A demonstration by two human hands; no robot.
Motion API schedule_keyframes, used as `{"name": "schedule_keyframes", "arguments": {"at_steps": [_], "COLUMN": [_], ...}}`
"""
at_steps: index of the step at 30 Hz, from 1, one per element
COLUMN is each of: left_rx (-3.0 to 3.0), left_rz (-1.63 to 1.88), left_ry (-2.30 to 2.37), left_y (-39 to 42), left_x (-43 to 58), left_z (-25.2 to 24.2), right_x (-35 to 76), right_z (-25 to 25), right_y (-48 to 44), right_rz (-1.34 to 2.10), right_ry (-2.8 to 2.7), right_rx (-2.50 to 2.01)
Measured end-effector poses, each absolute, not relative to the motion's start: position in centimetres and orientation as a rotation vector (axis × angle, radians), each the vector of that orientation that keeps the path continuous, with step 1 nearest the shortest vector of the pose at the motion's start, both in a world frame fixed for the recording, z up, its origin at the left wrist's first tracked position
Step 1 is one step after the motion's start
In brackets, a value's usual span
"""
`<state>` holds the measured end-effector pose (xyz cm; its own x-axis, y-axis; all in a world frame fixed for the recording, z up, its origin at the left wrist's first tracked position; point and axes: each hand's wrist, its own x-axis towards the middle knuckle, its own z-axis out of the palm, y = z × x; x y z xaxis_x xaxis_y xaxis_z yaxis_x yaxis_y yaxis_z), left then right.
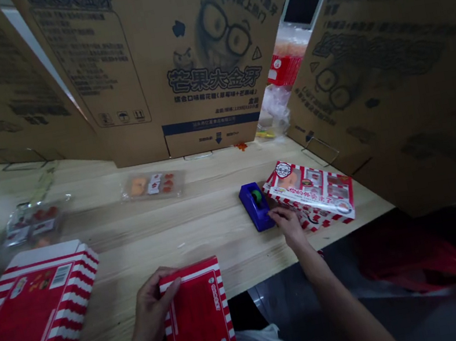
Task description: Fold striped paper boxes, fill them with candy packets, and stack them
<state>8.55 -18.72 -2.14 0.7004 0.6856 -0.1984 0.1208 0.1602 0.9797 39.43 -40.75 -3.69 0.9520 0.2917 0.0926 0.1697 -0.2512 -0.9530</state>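
My left hand [156,300] is closed on the upper left edge of a red cardboard box [199,322] with red and white striped sides, held at the table's front edge. On its face are a barcode and small food pictures. To the right, a blue tape dispenser [256,208] with a green core stands on the table. The thumb and finger of my right hand [288,223] are pinched at its near end, where tape comes off; the strip itself is too fine to make out. Right beside that hand lies a striped box with a clear window [310,188], candy showing inside.
Flat red striped boxes [29,323] are stacked at the left. Behind them lies a clear candy pack [38,221], with another candy pack [153,185] at the back middle. Large brown cartons [173,62] wall off the rear and the right carton [389,83] flanks the table.
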Motion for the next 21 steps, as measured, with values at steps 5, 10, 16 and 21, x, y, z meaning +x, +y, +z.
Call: {"name": "schedule_keyframes", "arguments": {"at_steps": [5, 10, 16, 21], "left_rx": [1.334, 1.318, 1.355, 1.382], "left_rz": [0.416, 0.372, 0.344, 0.375], "left_ry": [0.777, 0.799, 0.718, 0.627], "left_y": [-18.6, -18.7, -19.1, -18.5], "left_x": [8.4, 8.5, 9.0, 10.0], "left_z": [-2.2, -2.4, -1.6, -1.2], "right_x": [38.0, 35.5, 35.3, 33.7], "right_z": [-4.3, -5.4, -7.6, -6.9], "right_y": [-40.5, -41.8, -42.4, -41.9], "right_rz": [0.068, 0.026, 0.04, 0.144], "right_ry": [-0.2, -0.162, -0.14, -0.178], "right_rx": [-1.671, -1.576, -1.566, -1.566]}}
